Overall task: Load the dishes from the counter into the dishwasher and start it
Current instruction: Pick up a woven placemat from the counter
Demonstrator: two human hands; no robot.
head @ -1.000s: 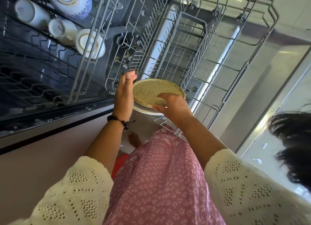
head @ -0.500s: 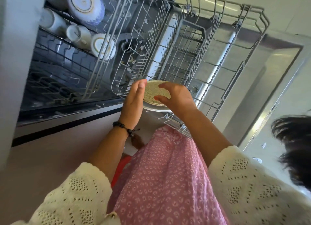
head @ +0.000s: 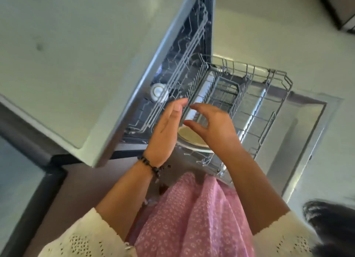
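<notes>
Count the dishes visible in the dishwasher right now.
2. A speckled plate in the lower rack, below both hands; a white cup in the upper rack. The counter may hide more.

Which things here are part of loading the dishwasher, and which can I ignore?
Part of the job: plate, lower rack, cup in the upper rack, dishwasher door, left hand, right hand.
Ignore: counter, bracelet, floor.

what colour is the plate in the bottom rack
Tan centre with a pale rim, the plate shows in the head view.
</notes>
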